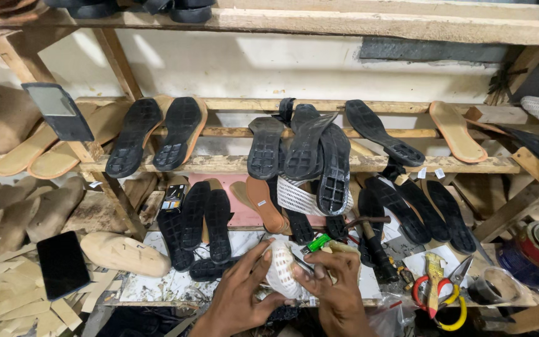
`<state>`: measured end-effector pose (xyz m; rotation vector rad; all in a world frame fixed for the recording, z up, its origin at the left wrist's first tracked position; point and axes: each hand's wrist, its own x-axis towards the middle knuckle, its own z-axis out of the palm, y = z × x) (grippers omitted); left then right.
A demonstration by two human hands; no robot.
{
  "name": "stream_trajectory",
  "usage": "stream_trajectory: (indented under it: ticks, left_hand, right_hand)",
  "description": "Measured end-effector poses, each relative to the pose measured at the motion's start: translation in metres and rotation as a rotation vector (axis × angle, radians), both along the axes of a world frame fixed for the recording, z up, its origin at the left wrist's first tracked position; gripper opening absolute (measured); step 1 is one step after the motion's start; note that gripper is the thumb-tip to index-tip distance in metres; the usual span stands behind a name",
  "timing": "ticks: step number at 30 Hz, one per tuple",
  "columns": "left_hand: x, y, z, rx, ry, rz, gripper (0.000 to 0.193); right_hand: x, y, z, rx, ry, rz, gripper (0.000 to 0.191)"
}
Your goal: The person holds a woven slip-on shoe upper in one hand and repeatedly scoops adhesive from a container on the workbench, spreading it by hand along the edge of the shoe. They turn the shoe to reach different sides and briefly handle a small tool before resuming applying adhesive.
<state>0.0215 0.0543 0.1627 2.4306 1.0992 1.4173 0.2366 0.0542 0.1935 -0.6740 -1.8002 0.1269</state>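
Mesh, white, a perforated upper piece (280,269), sits between both my hands at the front edge of the workbench (157,284), near its middle. My left hand (239,293) cups it from below and the left side, fingers curled round the curve, thumb across the top, prob. to keep the soft shell from folding. My right hand (335,284) pinches its right edge, fingers pressed together on the mesh, so the piece stays taut btw the two grips. A green lighter (317,243) lies just beyond my right fingers, touching nothing I hold as far as I can tell.

Black phone (62,263) lies toward the bench's left edge, beside a wooden shoe last (125,254). Red-and-yellow pliers (437,293) and scissors (463,269) rest toward the right edge, within reach. A hammer (369,237) lies behind my right hand. Black rubber soles (202,219) lean along the back edge; more soles stand tilted on the wooden shelf (369,163) above, treads facing out, easy to tell apart. Tan insoles (456,131) lean at the shelf's right end.
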Motion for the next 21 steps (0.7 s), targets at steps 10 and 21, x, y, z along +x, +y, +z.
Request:
stream_trajectory:
  ticks: [10,21]
  left_hand:
    - [-0.001,-0.001,-0.004,-0.014,-0.036,-0.012,0.111]
    - [0.002,-0.004,0.014,-0.248,-0.113,-0.009,0.105]
  right_hand:
    - [0.005,0.004,-0.001,-0.109,-0.085,0.040,0.061]
    - [-0.001,0.010,0.009,-0.049,-0.098,-0.034,0.053]
